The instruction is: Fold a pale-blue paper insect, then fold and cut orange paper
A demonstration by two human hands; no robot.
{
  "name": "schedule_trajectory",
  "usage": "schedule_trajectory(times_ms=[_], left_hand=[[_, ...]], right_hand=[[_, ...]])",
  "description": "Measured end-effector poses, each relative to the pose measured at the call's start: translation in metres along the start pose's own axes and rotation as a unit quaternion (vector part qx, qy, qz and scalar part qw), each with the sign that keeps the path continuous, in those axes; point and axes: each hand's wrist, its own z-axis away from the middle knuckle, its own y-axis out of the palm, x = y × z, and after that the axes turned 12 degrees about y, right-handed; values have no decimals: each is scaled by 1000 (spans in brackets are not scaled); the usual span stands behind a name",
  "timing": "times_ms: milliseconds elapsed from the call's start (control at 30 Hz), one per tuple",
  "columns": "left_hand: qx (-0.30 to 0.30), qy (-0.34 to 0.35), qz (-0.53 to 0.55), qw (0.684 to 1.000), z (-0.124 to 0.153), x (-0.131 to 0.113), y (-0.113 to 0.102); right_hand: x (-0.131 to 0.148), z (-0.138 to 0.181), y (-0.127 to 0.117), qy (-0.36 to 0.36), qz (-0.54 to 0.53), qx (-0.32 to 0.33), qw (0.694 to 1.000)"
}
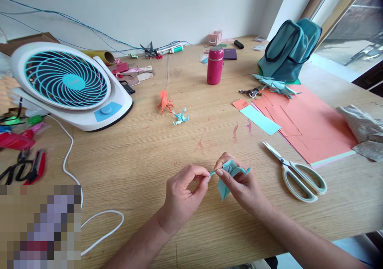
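Both my hands hold a small folded piece of light blue paper [229,174] just above the wooden table [143,153], near its front edge. My right hand [242,185] wraps the body of the fold with fingers closed. My left hand [184,195] pinches a thin tip of the same paper between thumb and forefinger. Two finished paper figures stand farther back: an orange one [164,101] and a smaller light blue one [180,117].
Scissors [299,173] lie right of my hands, beside orange paper sheets [302,121] and a blue strip [259,119]. A white and blue fan [70,85] with its cord [72,169] stands left. A pink bottle [214,65], teal bag [289,50] and tools [24,167] surround.
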Motion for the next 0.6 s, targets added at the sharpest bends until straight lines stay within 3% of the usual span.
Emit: schedule_trajectory(times_ms=[400, 600], left_hand=[[-25, -23, 13, 999, 2, -1, 2], [9, 70, -39, 997, 2, 4, -2]], right_hand=[[3, 1, 0, -46, 23, -5, 999], [2, 0, 0, -24, 3, 4, 1000]])
